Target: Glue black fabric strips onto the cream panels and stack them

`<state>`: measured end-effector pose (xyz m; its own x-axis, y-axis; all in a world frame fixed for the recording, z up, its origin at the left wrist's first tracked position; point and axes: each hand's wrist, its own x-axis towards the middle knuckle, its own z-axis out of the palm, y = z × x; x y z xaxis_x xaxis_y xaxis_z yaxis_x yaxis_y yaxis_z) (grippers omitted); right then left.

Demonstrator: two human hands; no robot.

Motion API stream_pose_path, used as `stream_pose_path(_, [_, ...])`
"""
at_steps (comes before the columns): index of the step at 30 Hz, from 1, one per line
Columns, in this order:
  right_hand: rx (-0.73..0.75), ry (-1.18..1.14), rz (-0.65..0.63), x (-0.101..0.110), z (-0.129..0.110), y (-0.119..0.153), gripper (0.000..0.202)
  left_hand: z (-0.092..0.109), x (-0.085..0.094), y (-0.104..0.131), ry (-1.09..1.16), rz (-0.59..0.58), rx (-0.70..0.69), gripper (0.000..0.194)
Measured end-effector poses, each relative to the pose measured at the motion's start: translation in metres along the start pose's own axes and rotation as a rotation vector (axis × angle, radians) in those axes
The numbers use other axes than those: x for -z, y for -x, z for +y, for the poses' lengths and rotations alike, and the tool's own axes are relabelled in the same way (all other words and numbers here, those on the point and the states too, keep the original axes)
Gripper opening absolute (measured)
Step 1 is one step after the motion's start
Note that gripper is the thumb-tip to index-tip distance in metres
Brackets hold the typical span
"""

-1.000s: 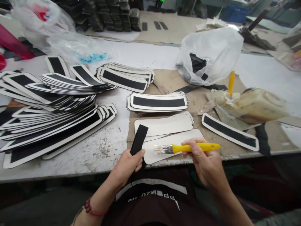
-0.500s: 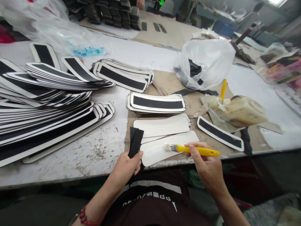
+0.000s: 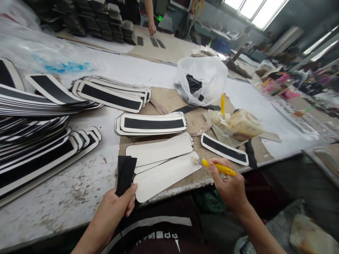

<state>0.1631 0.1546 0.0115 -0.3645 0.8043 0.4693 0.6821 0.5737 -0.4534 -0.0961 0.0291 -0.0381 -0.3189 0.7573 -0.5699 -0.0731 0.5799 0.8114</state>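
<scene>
While the right hand (image 3: 228,180) grips the yellow handle of a brush (image 3: 218,167), its bristles contact the far right end of a blank white piece (image 3: 166,176). That piece lies at the table edge, with wet streaks on its surface. The left hand (image 3: 118,201) is closed around black strips (image 3: 126,173), its thumb at the piece's left end. Other white pieces (image 3: 159,151) lie directly behind, followed by a stack of black-centred pieces (image 3: 153,123). One separate black-centred piece (image 3: 224,149) lies to the right, near a stained container (image 3: 245,124). A plastic bag (image 3: 212,76) stands farther back.
</scene>
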Motion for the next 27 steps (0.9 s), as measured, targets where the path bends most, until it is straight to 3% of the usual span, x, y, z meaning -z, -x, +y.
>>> stream_pose_path(14, [0.166, 0.003, 0.023, 0.017, 0.003, 0.011, 0.020, 0.001, 0.000, 0.001, -0.059, -0.002, -0.044, 0.054])
stream_pose_path(19, [0.063, -0.013, 0.121, 0.039, -0.014, 0.010, 0.011, 0.015, 0.005, 0.008, 0.061, 0.095, -0.001, 0.045])
stream_pose_path(22, [-0.058, -0.066, 0.105, 0.047, -0.028, 0.005, 0.013, 0.023, 0.014, 0.020, 0.190, 0.145, -0.009, 0.040])
stream_pose_path(24, [-0.089, -0.128, 0.045, 0.042, -0.037, 0.000, 0.018, 0.028, 0.020, 0.031, 0.285, 0.086, -0.043, 0.037])
stream_pose_path(27, [-0.074, -0.348, -0.135, 0.017, -0.060, -0.008, 0.020, 0.034, 0.021, 0.048, 0.400, -0.146, -0.085, 0.031])
